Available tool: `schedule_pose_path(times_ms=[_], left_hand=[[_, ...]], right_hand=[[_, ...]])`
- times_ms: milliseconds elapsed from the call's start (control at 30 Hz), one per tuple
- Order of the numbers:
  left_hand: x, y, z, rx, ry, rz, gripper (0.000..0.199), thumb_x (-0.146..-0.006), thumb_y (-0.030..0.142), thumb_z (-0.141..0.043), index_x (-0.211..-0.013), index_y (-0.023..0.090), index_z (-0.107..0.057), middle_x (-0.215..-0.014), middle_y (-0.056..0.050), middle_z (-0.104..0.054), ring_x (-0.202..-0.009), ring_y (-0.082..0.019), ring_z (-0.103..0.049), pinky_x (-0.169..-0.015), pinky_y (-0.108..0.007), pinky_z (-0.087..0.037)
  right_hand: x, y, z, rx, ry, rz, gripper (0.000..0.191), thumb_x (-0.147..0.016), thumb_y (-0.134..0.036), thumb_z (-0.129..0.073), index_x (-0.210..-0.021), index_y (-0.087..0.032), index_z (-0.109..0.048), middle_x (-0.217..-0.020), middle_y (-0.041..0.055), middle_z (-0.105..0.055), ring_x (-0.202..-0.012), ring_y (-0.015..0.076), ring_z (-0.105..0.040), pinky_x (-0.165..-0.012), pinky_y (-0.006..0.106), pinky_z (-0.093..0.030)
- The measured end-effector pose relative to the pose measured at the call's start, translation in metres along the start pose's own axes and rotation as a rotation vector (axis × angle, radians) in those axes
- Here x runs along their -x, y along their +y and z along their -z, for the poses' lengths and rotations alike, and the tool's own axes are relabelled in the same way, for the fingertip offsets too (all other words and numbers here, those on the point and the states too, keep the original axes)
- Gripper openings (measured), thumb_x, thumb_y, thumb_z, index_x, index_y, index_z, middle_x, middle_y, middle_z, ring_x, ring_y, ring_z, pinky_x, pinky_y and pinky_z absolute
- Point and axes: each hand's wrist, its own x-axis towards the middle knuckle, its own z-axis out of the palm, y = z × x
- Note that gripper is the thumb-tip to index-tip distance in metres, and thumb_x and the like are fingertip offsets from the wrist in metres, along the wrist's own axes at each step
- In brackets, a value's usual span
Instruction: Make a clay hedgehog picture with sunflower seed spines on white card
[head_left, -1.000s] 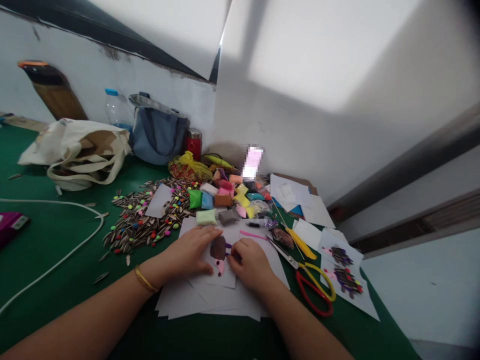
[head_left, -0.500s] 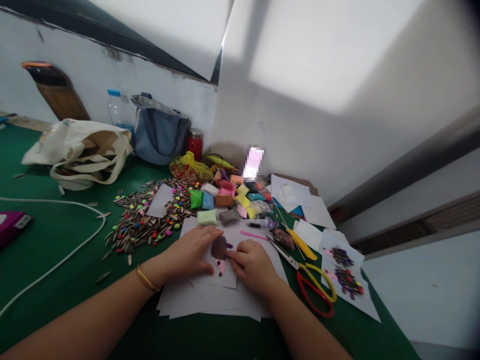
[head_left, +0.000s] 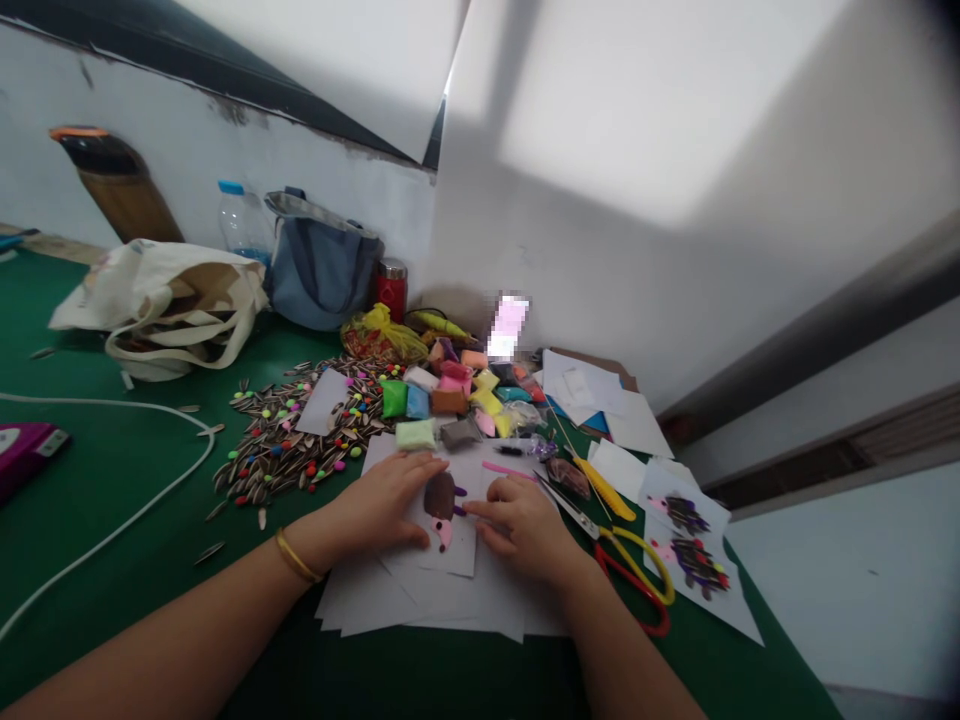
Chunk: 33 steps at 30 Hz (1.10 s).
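Right hand has backed off a little from the hedgehog since the earlier frame; both purple legs show now, where one was covered. Left hand stays put.

Work is the clay hedgehog: brown body, pink head, on a small card atop the paper stack, between the hands. Head points toward the person, legs toward the right hand, so that hand reaches them without crossing the body.

Left hand: fingers spread flat, bracketing the piece on its far and near sides, likely to pin the card. Grips nothing I can see. Right hand: index out, tip at the lower leg, contact too close to call; other fingers curled, can't tell if they hold anything. A pointing index suits nudging or pressing better than lifting, I'd judge.

Pink strip lies just past the right hand. Scissors rest on its right, handles toward the person, handy for a quick grab. Clay packs and seed pile sit farther back on the tabletop, probably to leave working room. Two seed-covered hedgehogs lie far right, out of the way of the elbow.
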Motion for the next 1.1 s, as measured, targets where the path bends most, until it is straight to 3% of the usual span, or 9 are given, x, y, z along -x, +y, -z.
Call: schedule_pose_path(times_ms=[233, 500, 700, 1100], left_hand=[[-0.0006, 0.0027, 0.0023, -0.001, -0.011, 0.013, 0.097, -0.058, 0.035, -0.087, -0.144, 0.024, -0.043, -0.145, -0.011, -0.051, -0.134, -0.032, -0.045, -0.113, -0.045, -0.036], [-0.0012, 0.0018, 0.0017, 0.014, -0.013, 0.031, 0.096, -0.058, 0.035, -0.086, -0.143, 0.025, -0.044, -0.146, -0.011, -0.05, -0.135, -0.033, -0.044, -0.112, -0.046, -0.036], [-0.0015, 0.0029, 0.0022, 0.002, -0.018, 0.03, 0.095, -0.059, 0.035, -0.085, -0.143, 0.023, -0.043, -0.145, -0.011, -0.051, -0.134, -0.031, -0.045, -0.113, -0.045, -0.036], [-0.0013, 0.005, 0.0038, -0.002, -0.029, 0.054, 0.096, -0.059, 0.034, -0.085, -0.145, 0.024, -0.042, -0.147, -0.01, -0.049, -0.136, -0.031, -0.043, -0.114, -0.045, -0.034]], right_hand=[[0.002, 0.0014, 0.0082, -0.032, -0.145, 0.032, 0.034, -0.089, -0.033, -0.064, -0.122, -0.032, -0.068, -0.098, 0.0042, -0.059, -0.09, 0.0192, -0.054, -0.082, 0.033, -0.041], [0.0028, 0.0058, 0.0024, -0.088, -0.065, 0.005, 0.032, -0.09, -0.029, -0.063, -0.121, -0.031, -0.069, -0.094, 0.0042, -0.058, -0.088, 0.0182, -0.054, -0.081, 0.031, -0.042], [0.0024, 0.0052, 0.0031, -0.064, -0.077, -0.002, 0.029, -0.09, -0.029, -0.062, -0.117, -0.03, -0.071, -0.092, 0.0045, -0.059, -0.088, 0.0184, -0.055, -0.081, 0.032, -0.042], [-0.0011, -0.0037, -0.0013, -0.076, -0.091, -0.01, 0.038, -0.089, -0.031, -0.063, -0.128, -0.029, -0.064, -0.097, 0.0049, -0.058, -0.092, 0.0194, -0.054, -0.083, 0.032, -0.042]])
